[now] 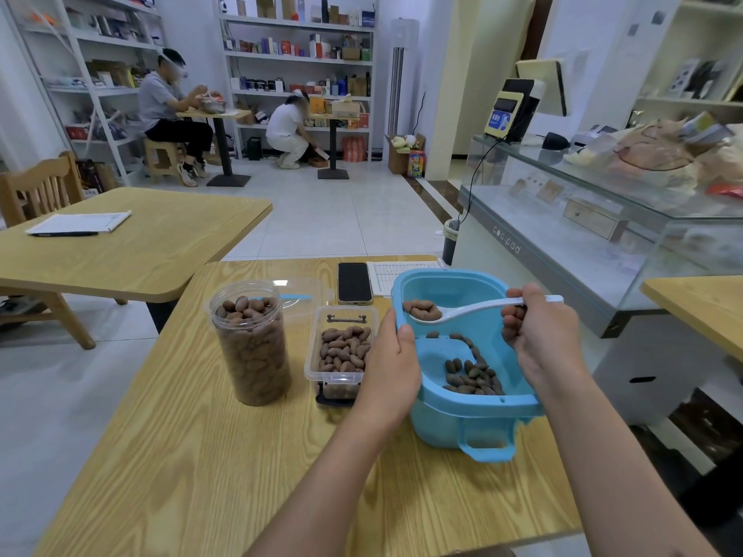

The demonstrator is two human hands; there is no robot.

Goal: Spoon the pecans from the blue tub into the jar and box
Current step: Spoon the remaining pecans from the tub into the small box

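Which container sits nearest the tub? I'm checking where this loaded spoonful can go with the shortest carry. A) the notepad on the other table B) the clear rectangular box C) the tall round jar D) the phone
B: the clear box stands right beside the blue tub, next to the left hand gripping the tub's rim, while the jar stands farther left; the right hand holds the loaded spoon over the tub.

The left hand (392, 357) hides the box's (321, 369) right wall; both forearms are cut off by the bottom edge
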